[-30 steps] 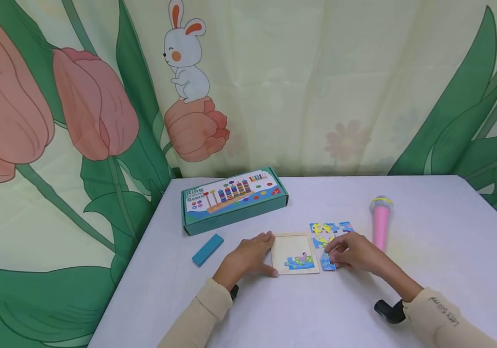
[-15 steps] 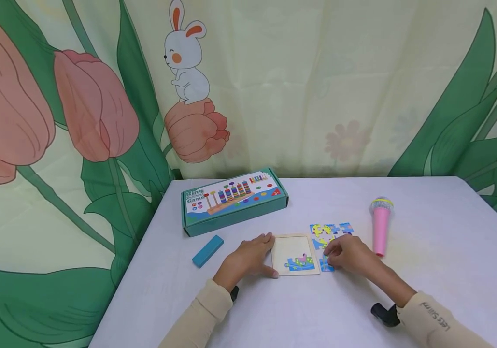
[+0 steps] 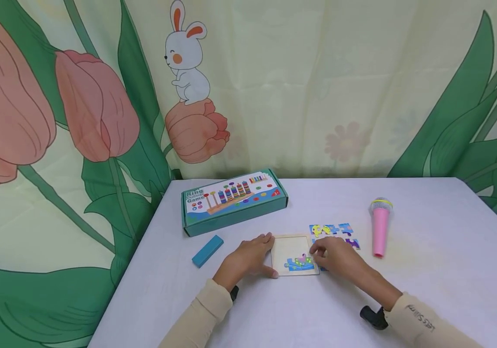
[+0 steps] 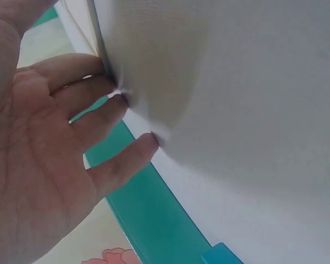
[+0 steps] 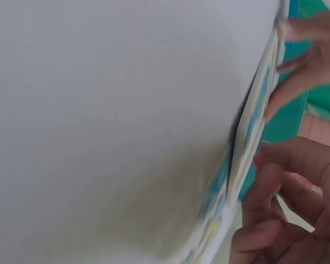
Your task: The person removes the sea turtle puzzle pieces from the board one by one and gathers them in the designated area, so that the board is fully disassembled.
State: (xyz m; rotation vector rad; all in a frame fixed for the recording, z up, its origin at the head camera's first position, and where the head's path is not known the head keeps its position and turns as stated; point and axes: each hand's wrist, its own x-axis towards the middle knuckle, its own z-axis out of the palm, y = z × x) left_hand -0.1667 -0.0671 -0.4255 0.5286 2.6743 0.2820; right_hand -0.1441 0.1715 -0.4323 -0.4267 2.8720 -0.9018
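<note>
A square wooden puzzle tray [image 3: 289, 244] lies on the table, with joined blue, green and pink puzzle pieces [image 3: 300, 262] in its lower right part. My left hand [image 3: 248, 258] rests against the tray's left side, fingers spread, thumb at the near corner. In the left wrist view, the fingers [image 4: 107, 118] of that hand are extended. My right hand [image 3: 337, 256] is over the tray's right edge, thumb and index finger pinched together. Those fingertips [image 5: 272, 151] mostly hide the puzzle piece between them. Beside the tray, loose puzzle pieces [image 3: 345, 228] lie partly under the right hand.
A green ring game box [image 3: 235, 200] lies at the back left. Nearer is a blue block [image 3: 207, 251]. A pink toy microphone [image 3: 380, 229] lies to the right of the loose pieces. A printed curtain [image 3: 274, 96] hangs behind the table [image 3: 431, 251].
My right hand has moved left from the loose pieces to the tray's right edge, its fingertips pinched. My left hand has stayed at the tray.
</note>
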